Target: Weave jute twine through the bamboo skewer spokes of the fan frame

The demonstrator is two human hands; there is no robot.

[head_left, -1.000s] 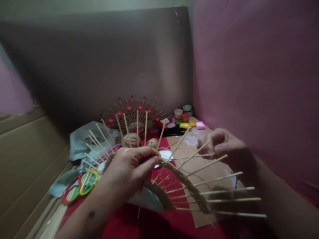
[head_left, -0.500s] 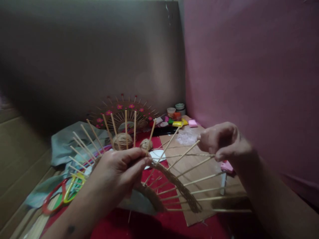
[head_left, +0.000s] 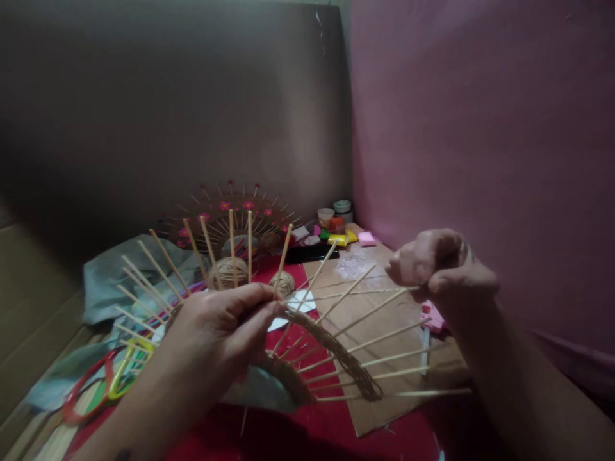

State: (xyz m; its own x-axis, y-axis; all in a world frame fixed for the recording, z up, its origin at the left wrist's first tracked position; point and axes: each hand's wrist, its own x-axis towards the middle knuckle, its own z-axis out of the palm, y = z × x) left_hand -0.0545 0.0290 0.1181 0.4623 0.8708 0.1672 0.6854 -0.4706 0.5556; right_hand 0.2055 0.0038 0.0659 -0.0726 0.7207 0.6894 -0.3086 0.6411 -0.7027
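Note:
My left hand [head_left: 230, 330] pinches a half-round fan frame of thin wooden sticks at the top of its woven twine band [head_left: 343, 355]. The sticks [head_left: 353, 288] spread outward on both sides of that hand. My right hand [head_left: 439, 266], fingers curled together, grips jute twine [head_left: 355, 292] drawn nearly straight across the right-hand sticks. A second strand runs just above it. Behind the sticks sit a large ball of twine [head_left: 223, 274] and a smaller one [head_left: 282, 283]. My left hand hides the middle of the band.
A finished fan with pink flowers [head_left: 247, 205] leans at the back. Red-handled scissors [head_left: 72, 410] lie at left. Cardboard [head_left: 375, 333] covers part of the red cloth [head_left: 211, 429]. Coloured packets [head_left: 337, 240] and small tubs [head_left: 343, 208] stand by the pink wall [head_left: 480, 160].
My right hand has pulled slightly farther from my left hand, lengthening the twine between them. The view has shifted a little, and the left hand keeps its pinch on the frame.

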